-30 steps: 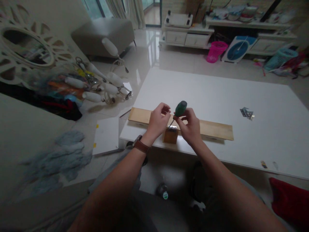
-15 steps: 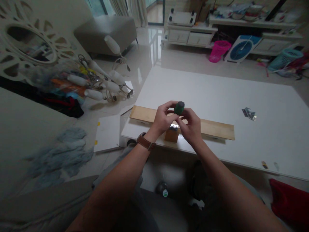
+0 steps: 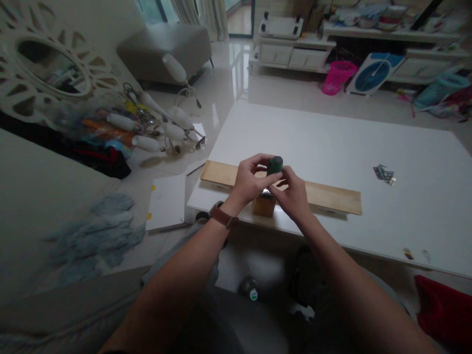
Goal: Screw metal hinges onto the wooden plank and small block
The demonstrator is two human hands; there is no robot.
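Observation:
My left hand (image 3: 251, 178), a brown-strapped watch (image 3: 223, 216) on its wrist, is closed round the green handle of a screwdriver (image 3: 275, 166), with its thumb across the handle. The tool stands roughly upright, and the fingers hide its shaft and tip. Below it, a shiny metal hinge (image 3: 266, 193) lies at the top of a small wooden block (image 3: 263, 207). My right hand (image 3: 294, 191) is closed beside the hinge, thumb and fingers bent in under the handle; what they pinch is hidden. Behind both hands runs a long wooden board (image 3: 334, 196).
The white table (image 3: 313, 140) carries a small pile of metal hardware (image 3: 384, 174) at the right and small pieces (image 3: 408, 253) near its front edge. A white panel (image 3: 166, 202) stands at the left. A bottle (image 3: 250, 288) is below the table; red cloth (image 3: 444, 307) lies lower right.
My left thumb has shifted up and across the screwdriver handle. The right fingers sit slightly lower against it. The whole view has drifted a little; board and block look unmoved.

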